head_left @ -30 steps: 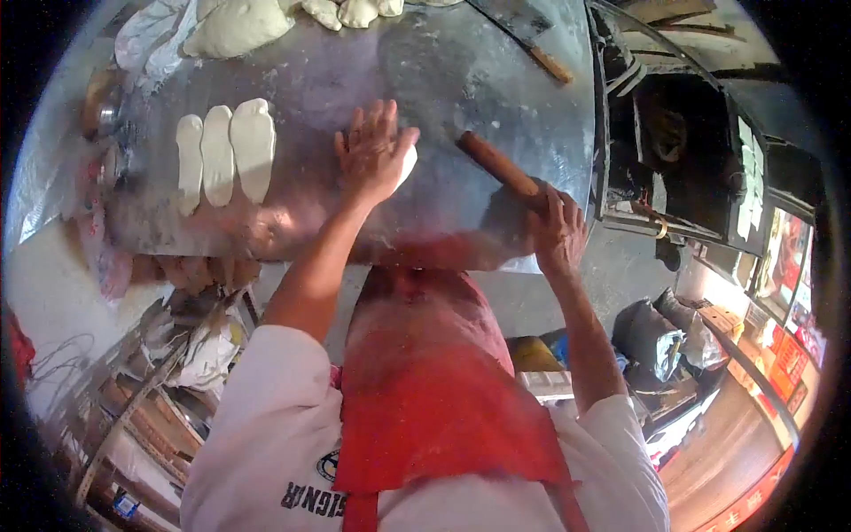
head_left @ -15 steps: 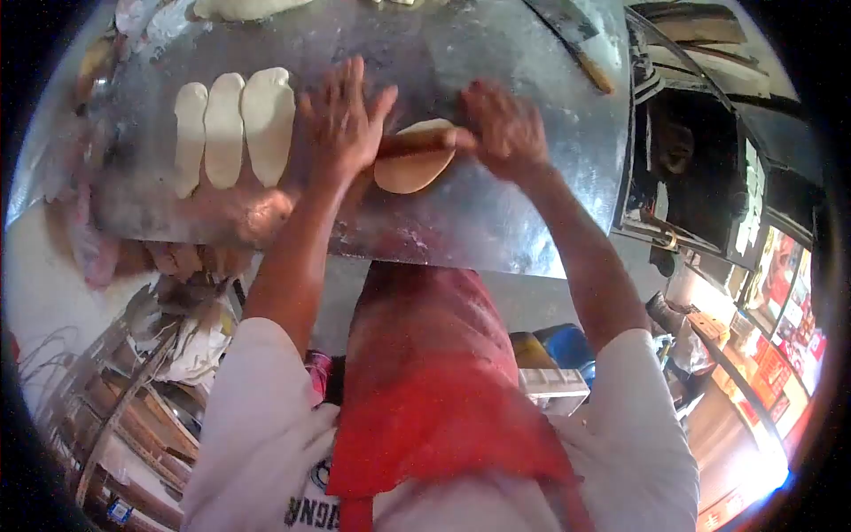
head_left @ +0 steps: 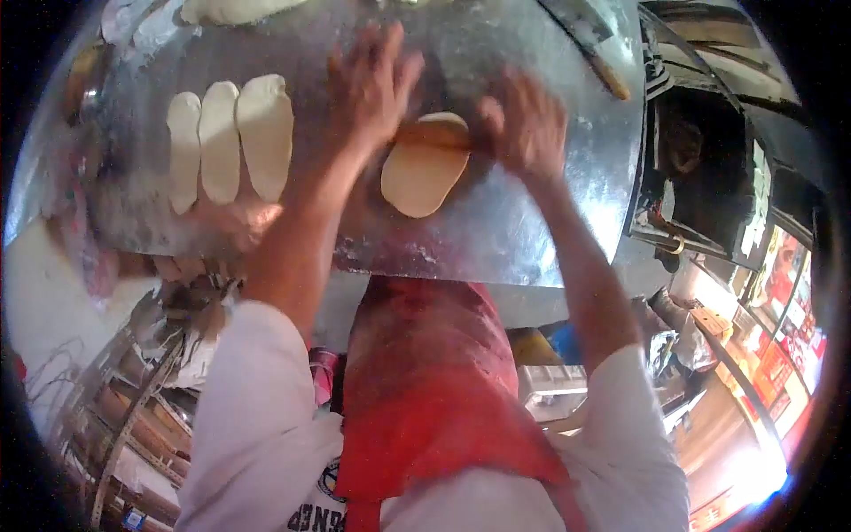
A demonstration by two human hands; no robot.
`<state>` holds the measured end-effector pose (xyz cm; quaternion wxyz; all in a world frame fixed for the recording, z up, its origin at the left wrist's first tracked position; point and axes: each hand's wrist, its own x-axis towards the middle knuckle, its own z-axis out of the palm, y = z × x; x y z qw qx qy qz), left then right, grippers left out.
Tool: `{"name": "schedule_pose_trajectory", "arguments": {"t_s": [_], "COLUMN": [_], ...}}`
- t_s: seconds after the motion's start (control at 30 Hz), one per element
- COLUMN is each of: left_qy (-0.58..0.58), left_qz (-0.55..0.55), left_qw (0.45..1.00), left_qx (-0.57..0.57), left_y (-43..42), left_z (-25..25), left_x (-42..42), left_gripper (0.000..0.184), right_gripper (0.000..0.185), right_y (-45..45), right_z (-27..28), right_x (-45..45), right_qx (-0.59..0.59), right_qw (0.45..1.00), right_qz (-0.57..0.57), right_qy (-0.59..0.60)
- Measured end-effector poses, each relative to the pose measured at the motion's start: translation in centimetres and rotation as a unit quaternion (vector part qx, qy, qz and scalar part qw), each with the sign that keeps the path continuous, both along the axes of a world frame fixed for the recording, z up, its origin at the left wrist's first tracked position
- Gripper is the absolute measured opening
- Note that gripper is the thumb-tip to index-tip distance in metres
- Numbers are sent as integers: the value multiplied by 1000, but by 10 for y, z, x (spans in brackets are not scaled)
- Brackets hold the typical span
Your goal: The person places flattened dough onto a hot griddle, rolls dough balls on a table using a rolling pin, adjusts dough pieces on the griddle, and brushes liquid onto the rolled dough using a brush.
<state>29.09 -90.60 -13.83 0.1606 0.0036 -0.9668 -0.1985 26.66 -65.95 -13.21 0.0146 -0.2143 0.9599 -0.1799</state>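
A flattened oval of dough [head_left: 421, 182] lies on the floury metal table [head_left: 355, 226] in front of me. Across its far part rests a wooden rolling pin [head_left: 436, 135], its ends hidden under my hands. My left hand [head_left: 374, 93] is over the pin's left end, fingers stretched out and spread. Over the right end, my right hand [head_left: 529, 129] also has its fingers extended, somewhat blurred by motion. Three long dough pieces lie side by side to the left; the widest piece [head_left: 264, 137] is nearest my left forearm.
A blade with a wooden handle [head_left: 610, 80] lies at the table's far right. More dough [head_left: 235, 9] sits at the far left edge. A dark open cabinet [head_left: 700, 168] stands to the right, and a white crate [head_left: 551, 390] is below the table.
Both hands have moved away from me with the rolling pin, toward the dough's far end. The dough now looks longer toward me. My view has shifted slightly.
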Motion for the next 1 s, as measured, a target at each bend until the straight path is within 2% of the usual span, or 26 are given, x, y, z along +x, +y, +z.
{"name": "schedule_pose_trajectory", "arguments": {"t_s": [0.03,0.07,0.1,0.13,0.2,0.27,0.33,0.37,0.43,0.5,0.53,0.57,0.6,0.63,0.67,0.73,0.8,0.87,0.9,0.97,1.0], "left_qy": [-11,-26,-99,-99,-101,-97,-79,-87,9,-39,-30,-91,-49,-70,-66,-104,-29,-105,-102,-272,-272], "left_qz": [-20,-16,-35,-75,-87,-89,29,32,-44,-33,-77,-78,-106,-106,-110,-88,-23,-23,-19,-76,-73], "left_qw": [998,996,994,990,989,990,990,989,998,998,987,992,992,987,987,986,996,994,994,958,958], "left_qx": [-53,-86,-20,63,71,-49,115,117,-45,-46,-139,-39,-58,-95,-99,-96,82,35,41,53,48], "left_y": [14,18,23,26,24,15,11,12,13,27,32,49,56,61,62,63,61,61,61,55,48], "left_z": [16,9,4,-3,9,13,-13,-17,-6,0,-13,22,15,15,26,41,6,8,13,25,31], "left_x": [32,71,113,145,137,74,-8,-16,-29,51,103,148,187,210,200,151,84,39,26,17,19], "left_gripper": [64,74,74,81,79,76,76,76,81,87,95,93,85,82,82,71,61,47,47,34,34], "right_gripper": [61,61,62,62,66,70,69,69,62,61,60,62,61,60,60,53,46,45,49,45,47], "right_y": [10,25,37,41,35,19,7,4,3,18,27,38,47,51,51,50,57,83,102,138,156], "right_z": [-4,-10,-14,-8,-9,-3,-9,-19,-20,-15,-3,-12,-8,-4,-2,-4,11,21,13,13,10], "right_x": [42,86,131,167,161,80,-9,-19,-33,50,89,131,154,167,165,143,134,132,139,158,167], "right_qx": [76,134,74,70,106,92,28,30,-14,58,72,91,68,45,42,22,-22,-17,-3,-23,-16], "right_qw": [997,991,996,996,994,995,998,999,996,987,993,994,994,993,993,991,988,986,988,996,997], "right_qz": [1,26,29,27,28,27,29,31,20,38,60,56,84,112,108,129,141,166,155,86,65], "right_qy": [20,-6,-30,-40,-10,-6,40,32,85,142,74,28,17,2,7,-7,-53,19,17,-9,-24]}}
